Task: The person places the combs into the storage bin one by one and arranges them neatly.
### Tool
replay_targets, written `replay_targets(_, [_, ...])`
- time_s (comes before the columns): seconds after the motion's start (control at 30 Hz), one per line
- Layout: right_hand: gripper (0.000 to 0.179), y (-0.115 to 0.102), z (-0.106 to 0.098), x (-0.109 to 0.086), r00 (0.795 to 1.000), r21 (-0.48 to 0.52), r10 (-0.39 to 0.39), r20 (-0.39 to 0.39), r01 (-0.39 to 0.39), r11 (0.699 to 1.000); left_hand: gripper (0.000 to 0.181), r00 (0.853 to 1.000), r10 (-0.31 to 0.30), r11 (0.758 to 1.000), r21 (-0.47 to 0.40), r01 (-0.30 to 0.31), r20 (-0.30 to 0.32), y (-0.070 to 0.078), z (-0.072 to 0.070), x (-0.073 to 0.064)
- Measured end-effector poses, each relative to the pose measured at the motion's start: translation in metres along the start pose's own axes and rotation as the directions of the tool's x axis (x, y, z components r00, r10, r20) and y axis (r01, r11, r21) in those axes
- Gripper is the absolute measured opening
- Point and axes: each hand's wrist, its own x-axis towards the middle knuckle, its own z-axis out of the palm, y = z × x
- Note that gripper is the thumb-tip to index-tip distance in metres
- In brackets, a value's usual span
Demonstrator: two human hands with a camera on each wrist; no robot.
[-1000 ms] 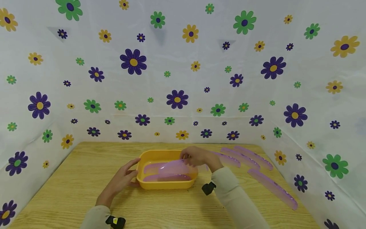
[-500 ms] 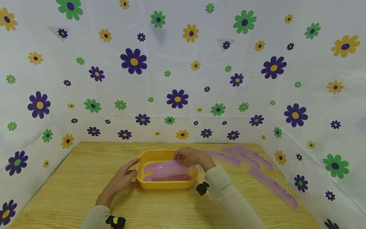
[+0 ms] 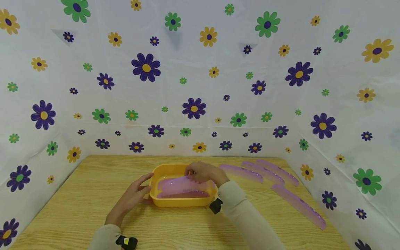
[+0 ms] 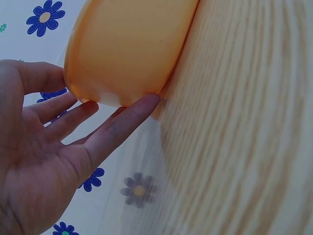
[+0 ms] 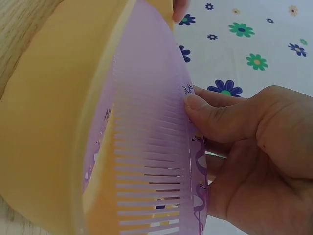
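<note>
A yellow plastic tub [image 3: 184,202] stands mid-table. My right hand [image 3: 207,172] pinches a pale purple comb [image 3: 178,186] by its spine, thumb on the near face, teeth toward the tub. The comb [image 5: 151,83] slants within the tub's rim in the right wrist view. Below it, other purple combs lie in the tub; one comb [image 5: 98,147] shows behind the wall. My left hand [image 3: 135,195] touches the tub's left end with fingers extended. In the left wrist view, its fingertips [image 4: 151,100] rest against the end wall.
Right of the tub, several more purple combs lie on the wooden table: one comb [image 3: 298,205] nearest, another comb [image 3: 242,172] closest to the tub, two behind. A white flower-print sheet [image 3: 193,86] walls the table at the back and sides.
My right hand has moved left with the comb, bringing it further over the tub and the combs inside. My left hand and the tub have stayed put.
</note>
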Motion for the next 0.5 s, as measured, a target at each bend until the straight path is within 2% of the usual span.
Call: replay_targets(0.5, [0.020,0.000,0.012,0.007,0.997,0.079,0.068,0.029,-0.070,0.994,0.057,1.000,-0.021,1.000,0.015,0.021,-0.016,0.001,0.001,0.000])
